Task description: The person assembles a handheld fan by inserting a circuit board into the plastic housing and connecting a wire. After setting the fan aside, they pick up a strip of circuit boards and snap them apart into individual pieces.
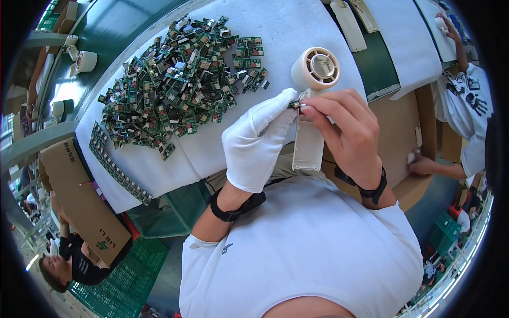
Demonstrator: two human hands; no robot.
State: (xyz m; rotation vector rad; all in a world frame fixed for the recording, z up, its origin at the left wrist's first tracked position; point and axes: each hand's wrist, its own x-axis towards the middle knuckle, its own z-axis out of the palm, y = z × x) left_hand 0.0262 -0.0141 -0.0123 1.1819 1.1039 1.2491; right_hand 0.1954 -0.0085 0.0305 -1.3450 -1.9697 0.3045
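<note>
My left hand (257,139), in a white glove, pinches a small green circuit board (294,105) between thumb and fingers. My bare right hand (347,124) is closed at the board's right edge, its fingertips on a small white connector (303,105). Just beyond both hands, a white handheld fan (316,69) shows its round, slotted head. Its hollow handle shell (308,146) extends toward me below my fingers, with the inside exposed. Where the handle joins the head is partly hidden by my hands.
A large heap of circuit boards (183,79) covers the white-topped table's left side, with a board strip (117,164) at its edge. White shell parts (348,24) lie far right. A cardboard box (400,138) stands right, where a co-worker's hand (421,163) reaches in. Another person carries a carton (79,196) at left.
</note>
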